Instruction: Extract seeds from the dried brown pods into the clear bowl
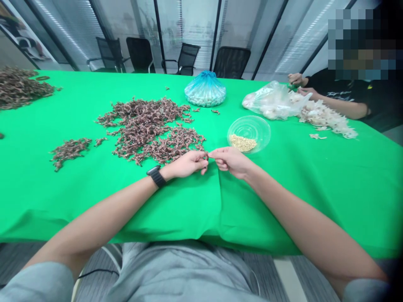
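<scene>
My left hand (189,163), with a black watch on the wrist, and my right hand (229,161) meet fingertip to fingertip over the green tablecloth (315,184). Both are pinched on one small brown pod between them. Just behind my left hand lies a big heap of brown dried pods (151,128). A clear plastic bowl (250,132) holding yellowish seeds sits just beyond my right hand.
A smaller pod pile (71,150) lies to the left and another heap (22,86) at the far left. A blue tied bag (205,89) stands at the back. At right, another person's hands (299,84) work beside a clear bag (273,100) and white peelings (327,117).
</scene>
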Demonstrator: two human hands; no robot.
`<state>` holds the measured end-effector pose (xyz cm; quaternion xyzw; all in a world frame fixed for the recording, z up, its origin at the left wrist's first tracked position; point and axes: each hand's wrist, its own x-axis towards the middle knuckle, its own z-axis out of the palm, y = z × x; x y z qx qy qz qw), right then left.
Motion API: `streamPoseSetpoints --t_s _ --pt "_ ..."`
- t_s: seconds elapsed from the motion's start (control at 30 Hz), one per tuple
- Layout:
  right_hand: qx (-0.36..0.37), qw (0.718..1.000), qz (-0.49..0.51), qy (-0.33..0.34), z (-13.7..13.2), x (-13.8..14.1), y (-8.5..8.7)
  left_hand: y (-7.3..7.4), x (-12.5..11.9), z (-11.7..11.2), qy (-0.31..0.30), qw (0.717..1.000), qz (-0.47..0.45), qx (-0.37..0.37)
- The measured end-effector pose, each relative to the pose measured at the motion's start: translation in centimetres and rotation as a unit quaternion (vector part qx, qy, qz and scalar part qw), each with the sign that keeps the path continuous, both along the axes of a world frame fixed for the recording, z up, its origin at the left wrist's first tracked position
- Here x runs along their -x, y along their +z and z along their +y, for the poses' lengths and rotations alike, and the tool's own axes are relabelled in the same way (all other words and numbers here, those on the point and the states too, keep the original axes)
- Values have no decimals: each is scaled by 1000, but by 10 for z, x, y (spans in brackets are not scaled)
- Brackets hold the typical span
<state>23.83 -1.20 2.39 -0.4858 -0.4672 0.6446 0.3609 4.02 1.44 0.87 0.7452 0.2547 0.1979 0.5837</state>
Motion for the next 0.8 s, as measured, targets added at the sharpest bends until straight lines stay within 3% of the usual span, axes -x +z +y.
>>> streamPoseSetpoints --t_s 0.07,0.17,0.27,0.37,0.63,0.8 --pt "-24 999 -20 4 1 -2 -1 -2 1 1 -1 1000 2 -3" --pt "-144 984 -99 14 3 -4 -5 -3 3 3 -3 1000 8 5" --pt "-301 937 -175 20 6 -7 -11 -2 4 4 -2 999 -4 35" --pt "-397 887 -234 15 7 -10 -15 1 4 3 -5 998 -19 68" --pt "-516 778 -351 74 5 -17 -11 2 2 3 -9 994 -43 97" --pt "-526 763 -366 83 7 -20 -11 1 2 3 -6 993 -53 104"
